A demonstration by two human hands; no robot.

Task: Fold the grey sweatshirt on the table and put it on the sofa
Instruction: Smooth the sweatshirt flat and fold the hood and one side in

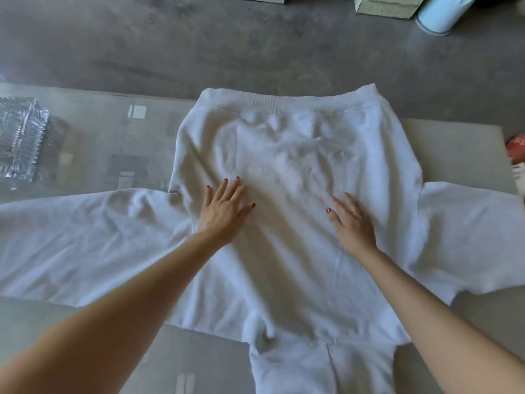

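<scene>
The pale grey sweatshirt (287, 172) lies spread flat on a glass table (93, 143), hem band at the far side, hood toward me at the near edge. Its sleeves stretch out to the left (71, 240) and right (468, 237). My left hand (224, 211) rests palm down on the body of the sweatshirt, left of its middle, fingers apart. My right hand (353, 223) lies flat on the cloth right of the middle, fingers spread. Neither hand grips the fabric. No sofa is in view.
A ribbed clear glass dish (20, 137) stands at the table's left edge. A pale board (460, 155) lies under the right side of the sweatshirt, with a red object (515, 149) at the right edge. Cardboard boxes (386, 4) and a white roll (440, 15) sit on the grey floor beyond.
</scene>
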